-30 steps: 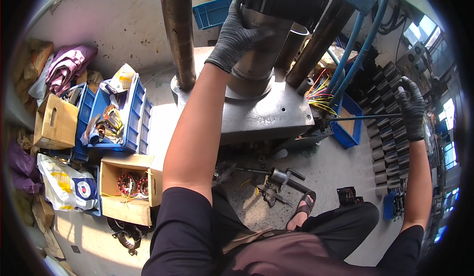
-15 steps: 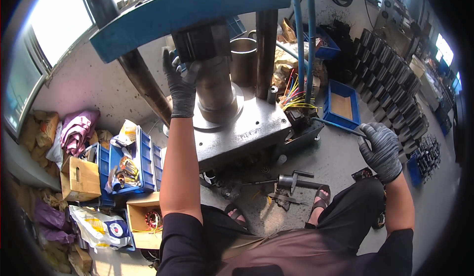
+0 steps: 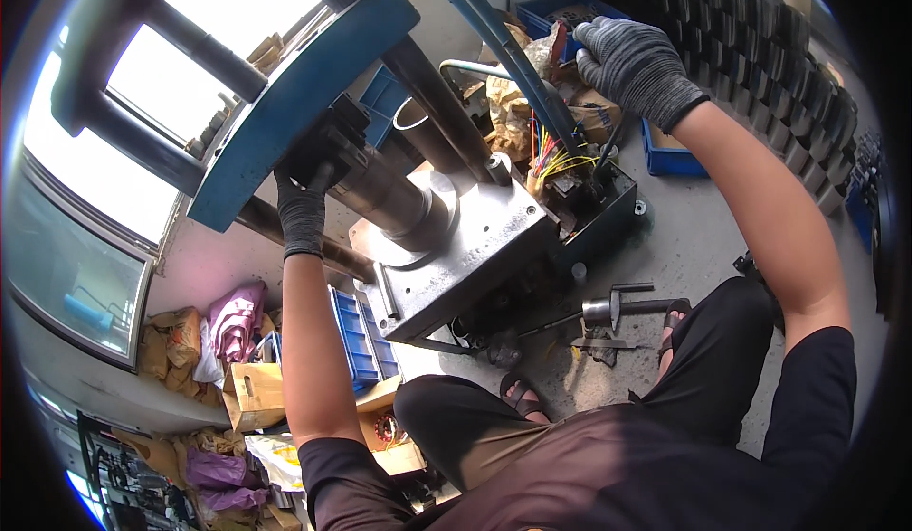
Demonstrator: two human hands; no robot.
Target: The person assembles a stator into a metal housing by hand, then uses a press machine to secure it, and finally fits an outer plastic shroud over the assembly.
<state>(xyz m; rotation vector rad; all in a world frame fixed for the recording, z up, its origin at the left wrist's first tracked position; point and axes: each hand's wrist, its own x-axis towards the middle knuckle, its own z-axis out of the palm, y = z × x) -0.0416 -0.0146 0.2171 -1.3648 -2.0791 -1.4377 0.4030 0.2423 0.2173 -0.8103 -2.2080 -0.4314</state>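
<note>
A dark ridged metal block (image 3: 347, 137) sits atop a thick steel cylinder (image 3: 385, 194), under the blue crossbeam (image 3: 313, 85) of a press. My left hand (image 3: 302, 210), in a grey glove, is closed against the block's near left side; its fingertips are partly hidden. The cylinder rests on a round plate on the steel press table (image 3: 456, 270). At the upper right my gloved right hand (image 3: 638, 67) is raised with curled fingers, beside the blue hoses (image 3: 518, 61). A thin rod (image 3: 613, 143) rises toward it; whether the hand grips it is hidden.
An open steel tube (image 3: 425, 137) stands behind the cylinder; a short bar (image 3: 387, 291) lies on the table's left edge. Dark press columns (image 3: 437, 104) flank the work. Loose wires (image 3: 560, 161) hang right. Stacked metal cores (image 3: 760, 66) and a T-handled tool (image 3: 608, 311) are on the floor.
My view has turned and tilted. My left hand has gone from open fingers beside the block to closing against it. My right hand has risen from low right to near the hoses.
</note>
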